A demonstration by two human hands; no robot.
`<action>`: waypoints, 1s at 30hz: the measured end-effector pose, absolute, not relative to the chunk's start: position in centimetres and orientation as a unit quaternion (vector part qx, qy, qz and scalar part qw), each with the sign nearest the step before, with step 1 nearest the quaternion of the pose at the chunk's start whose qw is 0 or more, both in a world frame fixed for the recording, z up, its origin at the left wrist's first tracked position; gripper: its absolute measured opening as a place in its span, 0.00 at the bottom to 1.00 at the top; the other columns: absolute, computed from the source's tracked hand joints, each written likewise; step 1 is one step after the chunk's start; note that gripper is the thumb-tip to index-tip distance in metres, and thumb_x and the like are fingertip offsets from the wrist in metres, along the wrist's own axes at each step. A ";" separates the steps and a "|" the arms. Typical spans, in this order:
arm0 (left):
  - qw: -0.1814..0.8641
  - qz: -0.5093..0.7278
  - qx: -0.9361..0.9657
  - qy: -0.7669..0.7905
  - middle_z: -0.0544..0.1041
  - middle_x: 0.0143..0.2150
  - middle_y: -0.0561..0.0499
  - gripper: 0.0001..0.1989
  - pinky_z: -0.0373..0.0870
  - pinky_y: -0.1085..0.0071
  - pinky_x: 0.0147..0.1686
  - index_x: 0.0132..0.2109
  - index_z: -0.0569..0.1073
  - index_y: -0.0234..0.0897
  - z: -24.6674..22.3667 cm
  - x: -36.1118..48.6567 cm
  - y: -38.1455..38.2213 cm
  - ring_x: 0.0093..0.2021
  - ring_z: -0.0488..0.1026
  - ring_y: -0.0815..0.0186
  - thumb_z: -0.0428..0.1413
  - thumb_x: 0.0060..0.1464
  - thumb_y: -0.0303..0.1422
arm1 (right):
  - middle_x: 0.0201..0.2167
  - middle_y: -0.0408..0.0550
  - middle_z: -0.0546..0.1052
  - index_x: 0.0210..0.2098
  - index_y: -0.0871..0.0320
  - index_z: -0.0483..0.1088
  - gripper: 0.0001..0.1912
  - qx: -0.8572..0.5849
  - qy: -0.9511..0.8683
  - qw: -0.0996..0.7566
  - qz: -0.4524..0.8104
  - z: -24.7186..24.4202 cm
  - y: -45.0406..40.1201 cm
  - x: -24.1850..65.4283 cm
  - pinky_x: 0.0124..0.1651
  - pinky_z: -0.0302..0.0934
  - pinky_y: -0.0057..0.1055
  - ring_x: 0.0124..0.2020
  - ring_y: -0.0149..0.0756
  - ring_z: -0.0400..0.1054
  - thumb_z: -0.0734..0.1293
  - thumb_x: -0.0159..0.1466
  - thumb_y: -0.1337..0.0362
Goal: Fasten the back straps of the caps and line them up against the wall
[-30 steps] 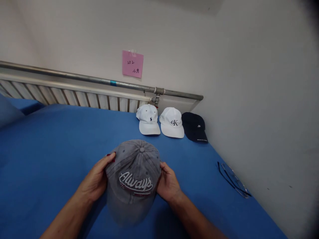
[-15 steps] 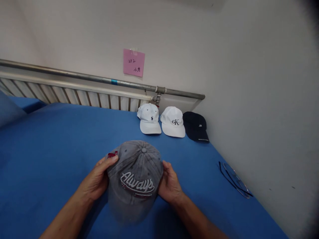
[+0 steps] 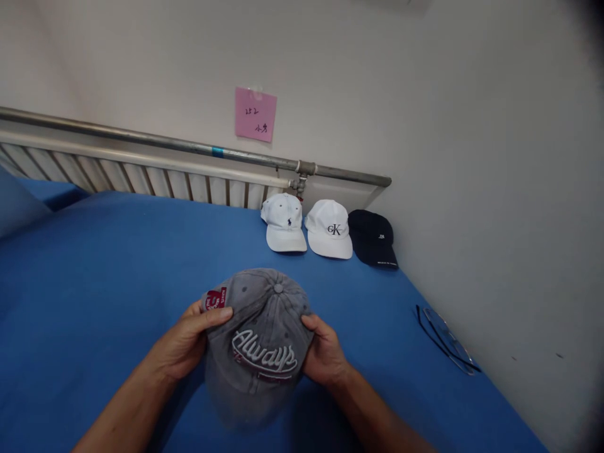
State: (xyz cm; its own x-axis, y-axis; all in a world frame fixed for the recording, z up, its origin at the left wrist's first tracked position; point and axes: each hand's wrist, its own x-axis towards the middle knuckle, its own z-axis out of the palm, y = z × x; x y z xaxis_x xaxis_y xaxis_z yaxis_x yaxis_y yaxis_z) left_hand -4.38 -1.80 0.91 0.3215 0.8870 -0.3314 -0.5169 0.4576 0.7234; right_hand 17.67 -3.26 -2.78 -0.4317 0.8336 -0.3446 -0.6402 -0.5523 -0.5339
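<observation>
Squarely between two bare hands, one grey "Always" baseball cap (image 3: 283, 314) hangs over the blue sheet (image 3: 123, 283).
Left hand (image 3: 186, 343) and right hand (image 3: 326, 352) grip opposite sides, equally near, thumbs on top; its crown-to-brim axis points back toward the person. Beyond, I count two white caps (image 3: 329, 217), one dark cap (image 3: 370, 233), and, rightward, one pair of glasses (image 3: 447, 336).

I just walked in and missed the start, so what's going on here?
A person's left hand and right hand hold a gray cap by its sides over a blue surface. Beyond it, two white caps and a dark cap sit in a row; eyeglasses lie off to the right.
</observation>
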 end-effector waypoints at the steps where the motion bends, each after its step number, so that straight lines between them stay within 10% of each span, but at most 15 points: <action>1: 0.772 0.454 0.256 0.364 0.82 0.34 0.42 0.18 0.77 0.65 0.35 0.37 0.82 0.33 0.9 -4.4 -1.8 0.36 0.80 0.51 0.71 0.33 0.30 | 0.35 0.52 0.81 0.33 0.59 0.76 0.16 -0.289 -0.167 0.444 0.832 -2.9 -3.2 17.7 0.56 0.59 0.46 0.51 0.49 0.71 0.71 0.46 0.59; 30: 0.789 0.457 0.273 0.308 0.82 0.31 0.45 0.15 0.77 0.63 0.42 0.36 0.83 0.38 0.2 -5.3 -2.0 0.34 0.80 0.54 0.70 0.36 0.33 | 0.31 0.50 0.82 0.28 0.59 0.75 0.12 -0.304 -0.152 0.427 0.838 -3.1 -3.0 17.6 0.56 0.59 0.45 0.47 0.49 0.73 0.71 0.45 0.60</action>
